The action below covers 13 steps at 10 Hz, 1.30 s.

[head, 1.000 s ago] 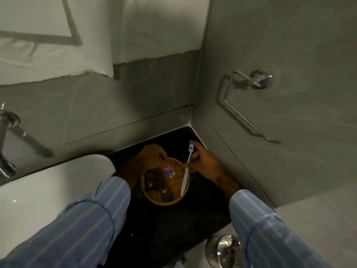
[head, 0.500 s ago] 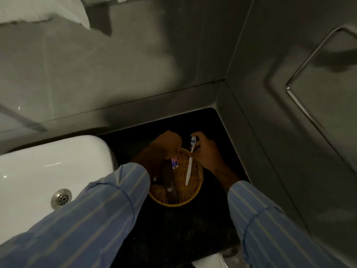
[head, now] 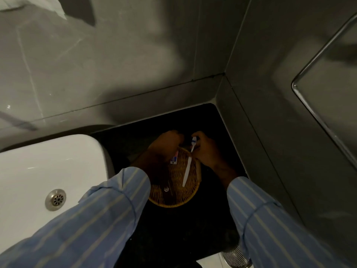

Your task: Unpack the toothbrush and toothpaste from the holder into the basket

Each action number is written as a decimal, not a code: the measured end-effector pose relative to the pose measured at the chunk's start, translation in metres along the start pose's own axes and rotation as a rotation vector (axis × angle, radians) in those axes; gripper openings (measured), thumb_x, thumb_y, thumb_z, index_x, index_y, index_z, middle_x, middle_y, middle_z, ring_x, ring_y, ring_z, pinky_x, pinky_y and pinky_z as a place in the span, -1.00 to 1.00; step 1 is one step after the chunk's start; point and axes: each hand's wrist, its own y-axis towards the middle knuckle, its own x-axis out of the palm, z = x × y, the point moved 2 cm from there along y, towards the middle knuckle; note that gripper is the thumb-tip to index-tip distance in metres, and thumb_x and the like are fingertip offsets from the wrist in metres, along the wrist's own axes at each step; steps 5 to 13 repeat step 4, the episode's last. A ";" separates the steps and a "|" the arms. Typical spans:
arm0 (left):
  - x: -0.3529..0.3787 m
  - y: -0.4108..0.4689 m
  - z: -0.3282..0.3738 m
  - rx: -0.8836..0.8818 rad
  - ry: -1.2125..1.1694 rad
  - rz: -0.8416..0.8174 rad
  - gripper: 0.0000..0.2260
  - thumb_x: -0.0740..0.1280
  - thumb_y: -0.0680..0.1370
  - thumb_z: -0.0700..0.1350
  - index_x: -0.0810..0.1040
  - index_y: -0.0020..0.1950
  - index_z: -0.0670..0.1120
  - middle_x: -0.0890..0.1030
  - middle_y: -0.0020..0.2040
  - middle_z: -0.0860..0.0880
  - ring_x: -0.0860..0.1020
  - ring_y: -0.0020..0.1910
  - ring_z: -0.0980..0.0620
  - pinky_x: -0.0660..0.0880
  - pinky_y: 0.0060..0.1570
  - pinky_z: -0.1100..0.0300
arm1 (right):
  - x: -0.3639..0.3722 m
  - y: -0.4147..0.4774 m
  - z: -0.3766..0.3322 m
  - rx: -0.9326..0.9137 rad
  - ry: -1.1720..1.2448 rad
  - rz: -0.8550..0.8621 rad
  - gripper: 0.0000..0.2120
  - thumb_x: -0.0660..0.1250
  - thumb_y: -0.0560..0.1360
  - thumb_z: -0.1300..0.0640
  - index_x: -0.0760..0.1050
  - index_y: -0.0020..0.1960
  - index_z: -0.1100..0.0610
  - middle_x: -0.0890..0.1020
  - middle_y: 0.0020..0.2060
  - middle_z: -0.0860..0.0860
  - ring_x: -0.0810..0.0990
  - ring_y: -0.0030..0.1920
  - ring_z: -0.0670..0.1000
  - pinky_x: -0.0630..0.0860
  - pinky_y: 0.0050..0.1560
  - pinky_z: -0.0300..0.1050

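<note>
While both hands worked over the far rim of the round wicker basket (head: 174, 198), the white toothbrush (head: 188, 169) lay slanted across it, its handle end resting on the weave near the middle and its blue-and-white head raised past the far rim. The right hand (head: 207, 151) sat just right of the brush, fingers curled around the neck below the head, so the brush ran from that grip down and to the left into the basket. The left hand (head: 164, 146) was closed in a loose fist at the far-left rim, and the small toothpaste tube (head: 174, 159), white with red and blue print, poked out from under it onto the weave; whether the fingers actually pinched the tube could not be told. A dark holder (head: 167, 187) with a small pale logo lay flat in the basket, mostly lost in shadow beside the left sleeve. The basket stood on a black counter (head: 173, 229), between the white sink (head: 48, 171) and the grey corner wall.
</note>
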 end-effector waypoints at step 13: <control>0.012 -0.029 -0.004 0.092 0.156 0.192 -0.59 0.33 0.53 -0.07 0.41 0.38 -0.04 0.44 0.39 -0.09 0.40 0.37 -0.13 0.41 0.33 -0.08 | -0.008 -0.022 -0.005 0.053 0.096 0.111 -0.27 0.48 0.45 0.06 0.23 0.53 0.09 0.61 0.20 0.13 0.59 0.22 0.14 0.54 0.23 0.10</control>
